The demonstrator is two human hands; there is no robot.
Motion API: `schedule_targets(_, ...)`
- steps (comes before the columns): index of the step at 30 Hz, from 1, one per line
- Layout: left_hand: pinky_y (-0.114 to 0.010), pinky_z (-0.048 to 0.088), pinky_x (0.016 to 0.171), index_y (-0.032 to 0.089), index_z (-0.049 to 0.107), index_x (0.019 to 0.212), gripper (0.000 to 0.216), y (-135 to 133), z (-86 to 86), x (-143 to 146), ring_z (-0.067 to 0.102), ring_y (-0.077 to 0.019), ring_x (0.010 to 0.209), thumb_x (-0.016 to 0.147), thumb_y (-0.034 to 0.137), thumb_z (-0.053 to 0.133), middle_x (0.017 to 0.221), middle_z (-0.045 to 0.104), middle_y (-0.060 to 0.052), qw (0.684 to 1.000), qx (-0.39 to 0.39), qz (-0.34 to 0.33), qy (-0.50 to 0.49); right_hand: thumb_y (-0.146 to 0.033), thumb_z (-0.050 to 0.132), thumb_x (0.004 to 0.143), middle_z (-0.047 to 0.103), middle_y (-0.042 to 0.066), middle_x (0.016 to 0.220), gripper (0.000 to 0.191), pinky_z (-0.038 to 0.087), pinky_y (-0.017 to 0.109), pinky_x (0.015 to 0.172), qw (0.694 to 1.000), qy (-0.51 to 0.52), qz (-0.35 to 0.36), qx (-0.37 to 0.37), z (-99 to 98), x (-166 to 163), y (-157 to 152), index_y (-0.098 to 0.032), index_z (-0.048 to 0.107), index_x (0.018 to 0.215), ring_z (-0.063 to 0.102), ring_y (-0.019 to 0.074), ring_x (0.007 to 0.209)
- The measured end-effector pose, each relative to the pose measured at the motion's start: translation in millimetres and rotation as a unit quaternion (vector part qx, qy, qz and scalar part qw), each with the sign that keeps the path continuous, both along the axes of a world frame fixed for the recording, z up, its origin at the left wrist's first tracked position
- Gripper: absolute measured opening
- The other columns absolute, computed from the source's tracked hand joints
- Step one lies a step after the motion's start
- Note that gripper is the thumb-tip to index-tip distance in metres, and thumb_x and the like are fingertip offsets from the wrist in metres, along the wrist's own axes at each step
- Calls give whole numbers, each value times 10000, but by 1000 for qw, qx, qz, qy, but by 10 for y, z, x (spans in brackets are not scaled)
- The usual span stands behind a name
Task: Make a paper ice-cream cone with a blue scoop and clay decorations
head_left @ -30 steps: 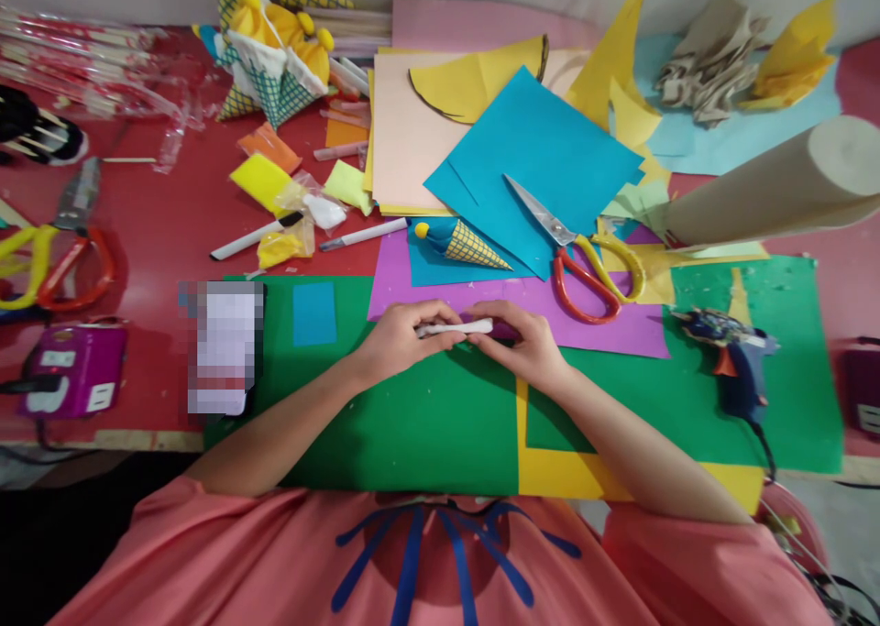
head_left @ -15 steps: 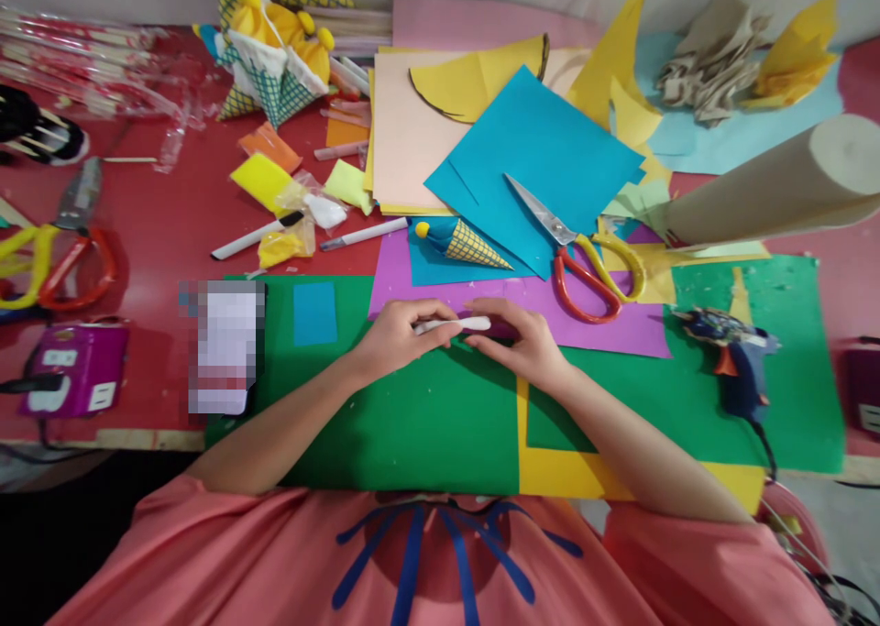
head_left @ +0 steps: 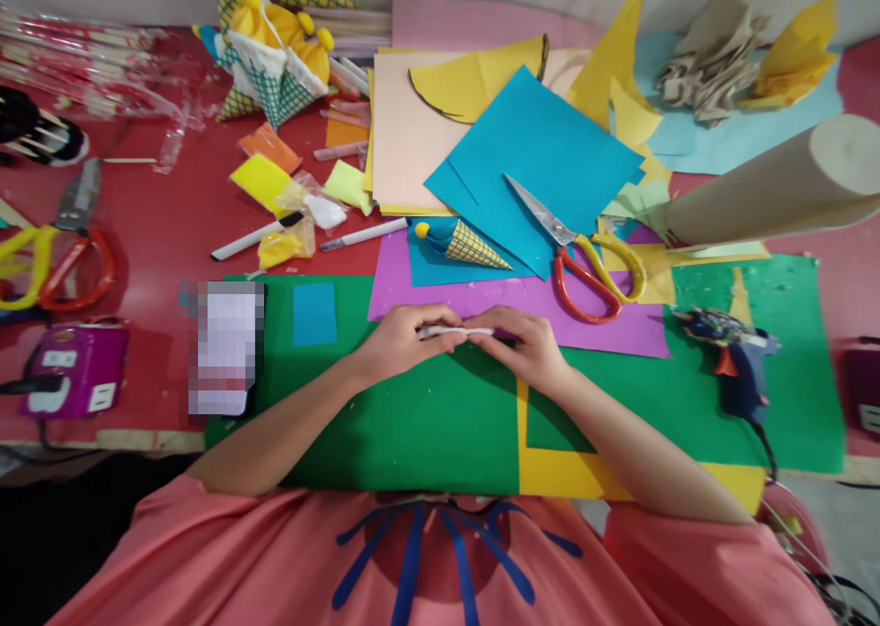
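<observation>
My left hand [head_left: 399, 340] and my right hand [head_left: 523, 344] meet over the green paper sheet [head_left: 412, 415], both pinched on a thin white stick [head_left: 455, 332] that lies sideways between them. A bit of dark purple shows under my right fingers. Just beyond the hands lies a purple paper sheet [head_left: 619, 328]. A small blue paper rectangle [head_left: 314, 313] sits on the green sheet to the left.
Red-and-yellow scissors [head_left: 584, 259] lie on blue paper [head_left: 543, 159] behind the hands. A blue glue gun [head_left: 732, 360] rests at the right. A patterned cone [head_left: 462, 243], markers [head_left: 364, 234], a cardboard roll [head_left: 776, 186], other scissors [head_left: 55, 250] and a purple box [head_left: 72, 369] surround the spot.
My fingers have shifted slightly on the white stick, and both hands have closed in around it. Nothing else on the table has moved.
</observation>
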State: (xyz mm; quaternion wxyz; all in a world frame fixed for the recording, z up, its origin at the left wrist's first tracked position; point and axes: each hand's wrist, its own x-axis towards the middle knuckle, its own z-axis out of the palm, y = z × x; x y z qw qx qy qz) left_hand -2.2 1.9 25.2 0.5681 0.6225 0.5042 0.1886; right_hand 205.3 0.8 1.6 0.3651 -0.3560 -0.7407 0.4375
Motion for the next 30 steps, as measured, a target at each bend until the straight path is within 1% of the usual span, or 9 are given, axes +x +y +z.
schedule_targets(2, -158, 341, 441, 159, 679, 872, 290, 0, -5, -3, 453, -49, 474, 833, 435, 597, 658, 645, 17, 1000, 2, 5, 2, -355, 679, 853, 752, 63, 962, 339, 580, 253, 771, 1000, 19, -8, -21, -13, 2, -5, -195, 646, 1150, 723, 154, 854)
schedule_targets(4, -155, 329, 424, 160, 678, 856, 288, 3, -8, -6, 435, -44, 453, 842, 433, 586, 648, 644, 18, 1000, 6, 10, 8, -352, 711, 825, 745, 70, 1015, 423, 585, 259, 781, 999, 22, -6, -28, -24, 4, -6, -197, 607, 1205, 723, 159, 880)
schedule_targets(7, -148, 328, 411, 159, 667, 818, 291, 9, -9, -8, 438, -41, 438, 846, 435, 578, 639, 645, 20, 1000, 3, 10, 11, -328, 691, 843, 735, 78, 1037, 315, 583, 272, 785, 1000, 4, 10, -2, -25, 3, 0, -200, 638, 1125, 716, 170, 913)
schedule_targets(15, -142, 389, 438, 159, 679, 861, 322, -1, -24, -17, 487, -50, 475, 856, 463, 574, 675, 674, 1, 1000, -13, -10, -10, -260, 620, 889, 737, 57, 844, 114, 552, 250, 672, 999, -13, 3, 36, 10, -10, 13, -185, 680, 951, 696, 146, 755)
schedule_targets(20, -142, 400, 450, 155, 681, 885, 312, -12, -22, -7, 506, -56, 507, 833, 452, 604, 679, 652, 6, 1000, -8, -11, -1, -222, 614, 895, 744, 53, 831, 92, 548, 246, 680, 998, 2, 12, 63, 3, -6, 21, -176, 685, 931, 694, 139, 756)
schedule_targets(23, -142, 397, 444, 152, 680, 867, 305, -6, 3, 3, 491, -52, 488, 844, 442, 588, 658, 648, 6, 1000, -23, -7, -9, -241, 622, 897, 753, 55, 889, 114, 559, 251, 733, 998, 11, 10, 53, -10, 1, 14, -184, 688, 972, 707, 145, 816)
schedule_targets(27, -143, 405, 446, 155, 683, 896, 310, 3, 12, -4, 498, -51, 478, 860, 442, 572, 664, 653, 6, 1000, -21, 8, -19, -383, 727, 807, 745, 64, 993, 456, 573, 263, 778, 1000, 6, -21, -5, -16, 7, -4, -197, 610, 1207, 718, 164, 870)
schedule_targets(28, -143, 412, 453, 155, 682, 896, 310, 3, 7, -7, 505, -51, 479, 866, 442, 567, 669, 655, 5, 1000, -19, 9, -20, -378, 728, 806, 743, 64, 1000, 460, 572, 262, 784, 1000, 1, -24, -9, -15, 6, -6, -198, 606, 1211, 717, 164, 875)
schedule_targets(30, -142, 426, 469, 154, 675, 877, 314, 0, -8, -13, 517, -50, 489, 874, 445, 558, 677, 658, 2, 1000, -16, 8, -21, -315, 683, 850, 744, 60, 971, 295, 566, 250, 768, 1000, -9, -22, 5, -12, 4, -5, -197, 648, 1118, 713, 156, 861)
